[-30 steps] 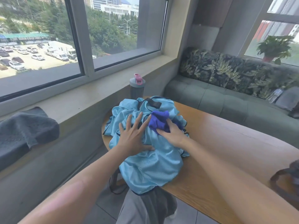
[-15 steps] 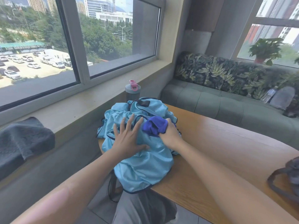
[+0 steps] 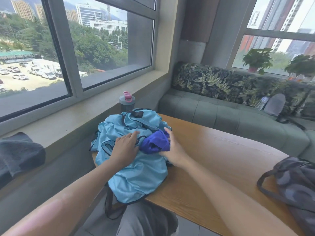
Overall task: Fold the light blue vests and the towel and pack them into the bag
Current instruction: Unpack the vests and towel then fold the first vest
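A crumpled heap of light blue vests with dark trim lies at the left end of the wooden table, its lower edge hanging over the table's near side. My left hand presses flat on the heap with straight fingers. My right hand grips a bunched purple-blue towel on top of the vests. A dark grey bag with a looped strap sits at the table's right end.
A grey bottle with a pink lid stands behind the vests by the window sill. A dark grey cloth lies on the sill at the left. A green sofa with leaf-print cushions runs behind the table.
My right hand has closed round the purple-blue towel and lifted it slightly off the vests. My left hand's fingers have drawn together on the heap. The view has tilted upward.
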Demonstrator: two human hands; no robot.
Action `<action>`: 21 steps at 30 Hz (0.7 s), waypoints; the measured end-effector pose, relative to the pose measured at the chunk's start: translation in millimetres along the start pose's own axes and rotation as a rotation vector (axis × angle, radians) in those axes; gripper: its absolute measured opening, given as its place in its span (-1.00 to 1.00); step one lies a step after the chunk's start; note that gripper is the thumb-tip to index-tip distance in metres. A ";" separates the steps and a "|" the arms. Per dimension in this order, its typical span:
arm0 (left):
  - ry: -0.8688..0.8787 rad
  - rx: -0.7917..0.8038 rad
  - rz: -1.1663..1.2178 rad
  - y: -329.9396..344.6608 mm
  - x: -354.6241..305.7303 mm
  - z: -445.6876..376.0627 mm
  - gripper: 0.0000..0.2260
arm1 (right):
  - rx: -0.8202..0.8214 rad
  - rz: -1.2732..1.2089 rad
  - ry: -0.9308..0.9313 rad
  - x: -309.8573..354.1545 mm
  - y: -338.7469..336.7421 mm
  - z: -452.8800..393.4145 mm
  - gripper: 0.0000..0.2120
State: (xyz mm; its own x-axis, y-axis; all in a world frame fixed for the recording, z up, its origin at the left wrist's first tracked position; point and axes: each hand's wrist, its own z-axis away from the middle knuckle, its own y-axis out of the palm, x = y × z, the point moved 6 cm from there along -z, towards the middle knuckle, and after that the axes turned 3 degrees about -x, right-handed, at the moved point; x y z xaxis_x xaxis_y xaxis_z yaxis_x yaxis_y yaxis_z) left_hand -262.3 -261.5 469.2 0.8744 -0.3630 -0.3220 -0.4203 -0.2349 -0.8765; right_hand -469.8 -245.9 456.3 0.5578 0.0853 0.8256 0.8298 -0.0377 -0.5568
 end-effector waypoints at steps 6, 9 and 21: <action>0.055 0.083 -0.015 24.4 8.3 -18.0 -0.61 | -0.130 0.077 0.017 0.6 -5.5 -12.2 -0.92; -0.011 0.109 -0.030 35.2 22.6 -25.1 -0.68 | -0.403 -0.057 0.079 24.7 -58.9 -35.4 -0.87; -0.112 0.237 0.008 79.1 49.9 -41.5 -0.61 | -0.598 0.023 0.051 112.2 -156.3 -203.0 -0.88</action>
State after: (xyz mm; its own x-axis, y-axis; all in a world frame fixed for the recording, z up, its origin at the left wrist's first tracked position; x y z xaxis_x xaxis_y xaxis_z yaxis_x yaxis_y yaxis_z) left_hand -262.0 -335.6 398.6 0.8983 -0.2588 -0.3552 -0.3701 -0.0095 -0.9289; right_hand -533.5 -432.6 654.5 0.5635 0.0304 0.8256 0.6747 -0.5936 -0.4387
